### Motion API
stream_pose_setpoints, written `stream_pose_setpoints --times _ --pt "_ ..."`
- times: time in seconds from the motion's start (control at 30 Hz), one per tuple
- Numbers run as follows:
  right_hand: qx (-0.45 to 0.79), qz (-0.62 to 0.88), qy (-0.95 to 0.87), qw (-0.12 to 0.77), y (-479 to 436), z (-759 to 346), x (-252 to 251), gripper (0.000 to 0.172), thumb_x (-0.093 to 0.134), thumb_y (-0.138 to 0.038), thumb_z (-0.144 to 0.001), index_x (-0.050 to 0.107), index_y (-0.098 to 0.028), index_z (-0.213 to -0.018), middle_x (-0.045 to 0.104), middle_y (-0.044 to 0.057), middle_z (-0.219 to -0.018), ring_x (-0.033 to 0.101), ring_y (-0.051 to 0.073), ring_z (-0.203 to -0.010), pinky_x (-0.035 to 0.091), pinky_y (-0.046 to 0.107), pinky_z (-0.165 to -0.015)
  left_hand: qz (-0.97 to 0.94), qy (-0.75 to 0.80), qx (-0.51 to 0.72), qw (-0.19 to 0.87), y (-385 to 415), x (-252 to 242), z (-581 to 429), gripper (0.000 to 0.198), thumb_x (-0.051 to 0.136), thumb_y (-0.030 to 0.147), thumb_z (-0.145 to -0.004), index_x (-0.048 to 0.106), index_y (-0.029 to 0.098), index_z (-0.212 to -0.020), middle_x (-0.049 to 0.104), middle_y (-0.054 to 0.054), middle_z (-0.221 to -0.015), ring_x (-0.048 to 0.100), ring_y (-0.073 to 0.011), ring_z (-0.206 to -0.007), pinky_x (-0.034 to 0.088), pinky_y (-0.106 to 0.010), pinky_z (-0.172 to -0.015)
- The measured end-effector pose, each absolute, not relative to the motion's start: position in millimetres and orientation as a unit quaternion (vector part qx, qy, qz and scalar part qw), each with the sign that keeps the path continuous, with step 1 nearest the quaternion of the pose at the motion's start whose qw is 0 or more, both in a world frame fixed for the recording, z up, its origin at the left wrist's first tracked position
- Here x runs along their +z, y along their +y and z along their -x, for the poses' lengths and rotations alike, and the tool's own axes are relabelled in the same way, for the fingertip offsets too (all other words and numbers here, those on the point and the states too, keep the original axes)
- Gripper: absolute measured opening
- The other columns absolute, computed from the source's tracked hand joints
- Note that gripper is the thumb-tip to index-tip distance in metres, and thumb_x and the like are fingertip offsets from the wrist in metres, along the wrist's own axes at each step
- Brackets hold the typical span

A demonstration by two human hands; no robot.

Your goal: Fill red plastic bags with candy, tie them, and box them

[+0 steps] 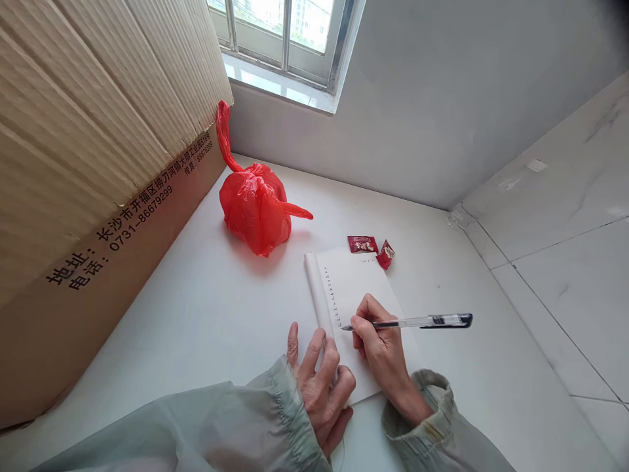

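My right hand point(381, 344) grips a clear-barrelled pen point(417, 322) with a dark cap on its rear end. The pen's tip meets the page of a white notebook point(363, 282), at the lower end of a column of small handwritten marks near the left side. Fingers spread, my left hand point(322, 387) rests on the notebook's lower left edge and the table beside it. Pages are rolled or folded back along the notebook's left side. Two small red wrapped packets, one flat point(362, 244) and one crumpled point(386, 254), lie at its top edge.
A knotted red plastic bag point(258, 210) sits on the white table point(196, 328) beyond the notebook. At the left stands a large cardboard box point(122, 275) with printed text. A grey wall and window point(280, 39) are behind, and marbled tiles point(565, 282) border the right.
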State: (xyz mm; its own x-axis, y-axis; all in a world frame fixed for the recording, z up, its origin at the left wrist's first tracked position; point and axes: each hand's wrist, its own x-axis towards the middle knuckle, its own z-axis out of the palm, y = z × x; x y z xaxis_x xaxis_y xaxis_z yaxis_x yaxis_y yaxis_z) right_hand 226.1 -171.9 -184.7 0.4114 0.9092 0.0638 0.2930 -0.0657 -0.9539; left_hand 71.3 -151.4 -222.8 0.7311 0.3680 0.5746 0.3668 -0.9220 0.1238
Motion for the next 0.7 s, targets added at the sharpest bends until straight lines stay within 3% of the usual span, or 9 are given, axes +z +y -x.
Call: stream_pose_setpoints --times 0.57,0.7 --pt "0.275 0.669 -0.46 0.515 -170.6 -226.0 -185.9 0.024 0.046 -0.023 -0.087 0.037 -0.023 -0.065 0.039 -0.008 -0.052 0.033 0.008 -0.044 0.029 0.023 -0.043 -0.931 0.198 0.306 0.002 -151.9 -220.7 -71.3 0.028 0.067 0.04 -0.071 0.06 0.018 -0.088 0.058 -0.016 -0.115 0.046 -0.0391 -0.12 0.012 -0.07 -0.112" --pt "0.292 0.671 -0.443 0.518 -169.5 -224.5 -183.6 0.022 0.047 -0.027 -0.089 0.039 -0.023 -0.069 0.042 -0.008 -0.053 0.039 0.008 -0.044 0.032 0.022 -0.043 -0.931 0.2 0.305 0.005 -152.0 -220.8 -71.1 0.026 0.064 0.039 -0.073 0.059 0.019 -0.089 0.058 -0.016 -0.116 0.046 -0.0386 -0.12 0.013 -0.07 -0.112"
